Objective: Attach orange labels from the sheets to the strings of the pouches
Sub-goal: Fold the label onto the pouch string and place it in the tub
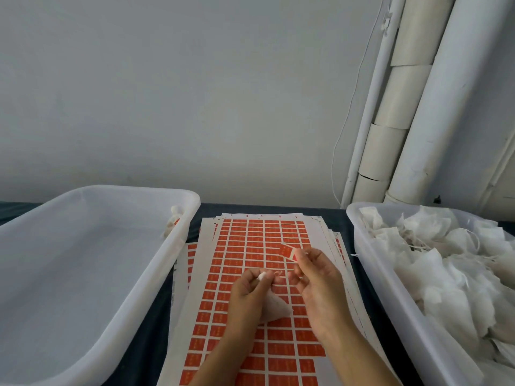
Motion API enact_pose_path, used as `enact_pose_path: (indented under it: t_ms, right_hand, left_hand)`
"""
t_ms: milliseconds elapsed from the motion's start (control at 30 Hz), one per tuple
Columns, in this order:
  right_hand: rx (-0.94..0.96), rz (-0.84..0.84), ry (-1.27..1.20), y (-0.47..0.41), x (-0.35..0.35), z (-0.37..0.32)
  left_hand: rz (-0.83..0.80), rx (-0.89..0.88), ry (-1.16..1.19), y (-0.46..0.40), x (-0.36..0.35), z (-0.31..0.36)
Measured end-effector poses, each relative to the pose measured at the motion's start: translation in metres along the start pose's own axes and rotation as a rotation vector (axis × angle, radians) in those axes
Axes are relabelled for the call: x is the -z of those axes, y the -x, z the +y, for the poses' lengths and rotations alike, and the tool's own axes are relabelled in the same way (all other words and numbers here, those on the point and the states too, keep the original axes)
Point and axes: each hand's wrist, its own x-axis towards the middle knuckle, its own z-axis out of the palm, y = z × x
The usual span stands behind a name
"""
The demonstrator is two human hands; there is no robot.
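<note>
A stack of sheets (250, 246) covered with rows of orange labels lies on the table between two tubs. My right hand (317, 282) pinches one peeled orange label (288, 251) by its edge, held above the sheets. My left hand (248, 291) grips a white pouch (274, 306) at its neck, and the pouch hangs below the fingers. The thin string (278, 275) of the pouch runs between my two hands.
A white plastic tub (111, 277) on the left holds one or two pouches (174, 218) in its far right corner. A second tub (370, 263) on the right is heaped with white pouches (451, 263). White pipes (418, 107) rise at the back right.
</note>
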Motion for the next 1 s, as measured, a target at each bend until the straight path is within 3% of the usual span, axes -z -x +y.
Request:
enact_pose_path:
  t_ms: [100, 233, 600, 1000]
  right_hand:
    - [-0.06, 0.045, -0.087, 0.0, -0.002, 0.012]
    - [-0.084, 0.104, -0.026, 0.001, -0.001, 0.027]
    - [-0.133, 0.043, -0.025, 0.002, 0.007, 0.033]
    - [-0.111, 0.024, -0.043, 0.006, 0.004, 0.04]
  left_hand:
    - [0.034, 0.03, 0.038, -0.002, 0.0, 0.001]
    - [0.018, 0.023, 0.019, -0.003, 0.002, 0.003]
    - [-0.013, -0.028, 0.04, 0.003, 0.004, 0.006]
    - [-0.003, 0.096, 0.071, 0.0, 0.002, 0.007]
